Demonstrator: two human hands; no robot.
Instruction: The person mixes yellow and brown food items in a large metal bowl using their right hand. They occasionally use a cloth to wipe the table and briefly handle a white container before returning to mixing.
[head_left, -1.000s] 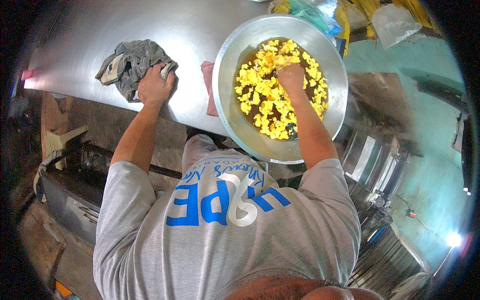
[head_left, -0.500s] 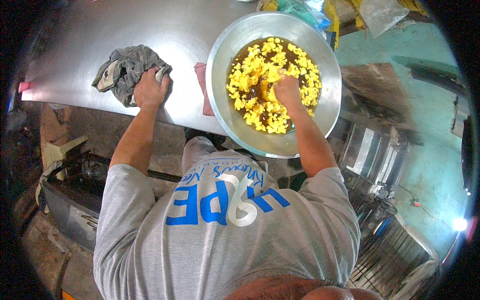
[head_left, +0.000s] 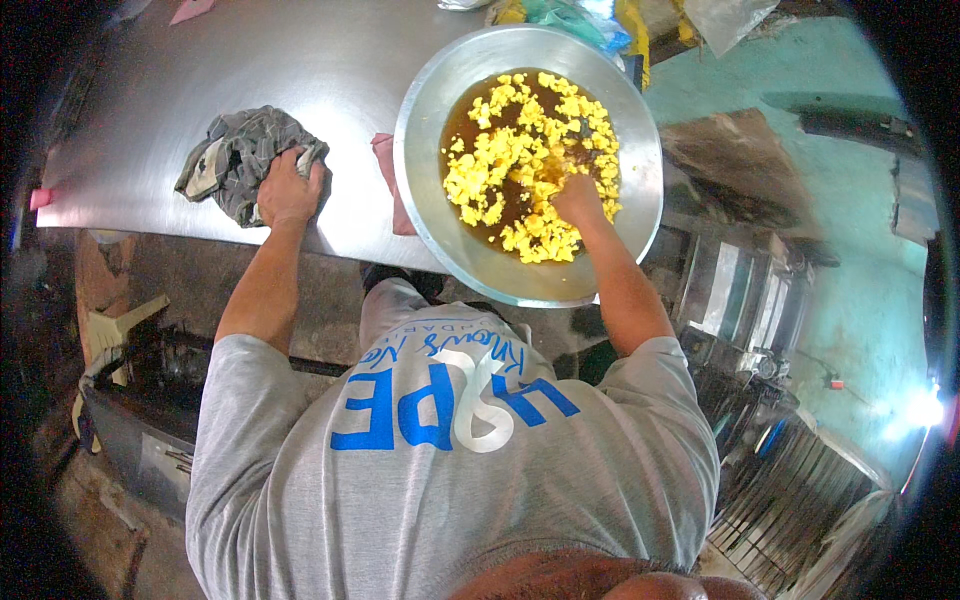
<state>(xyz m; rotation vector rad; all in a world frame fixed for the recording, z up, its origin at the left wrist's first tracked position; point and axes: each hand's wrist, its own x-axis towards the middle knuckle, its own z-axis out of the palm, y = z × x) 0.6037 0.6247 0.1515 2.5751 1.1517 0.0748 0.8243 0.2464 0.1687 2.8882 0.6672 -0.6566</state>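
My left hand (head_left: 291,190) is closed on the right side of a crumpled dark grey patterned cloth (head_left: 237,165), which lies bunched on the metal table. A wide metal basin (head_left: 630,130) stands at the table's right end. Dark brown liquid fills its bottom, and many yellow clumps (head_left: 480,175) float there. Reaching into the basin from the near right, my right hand (head_left: 578,203) dips among the clumps. Its fingertips are hidden by the liquid and the yellow pieces, so their grip does not show.
A pink cloth (head_left: 393,185) lies beside the basin, partly tucked under its rim, on the shiny metal table (head_left: 330,70). Plastic bags (head_left: 580,20) lie behind the basin. A metal rack (head_left: 790,495) stands low at the right, and a dark box (head_left: 140,420) at the lower left.
My right hand has shifted slightly nearer to me in the liquid, and the yellow clumps have swirled into a different pattern. The left hand keeps its hold on the cloth; the view has shifted slightly.
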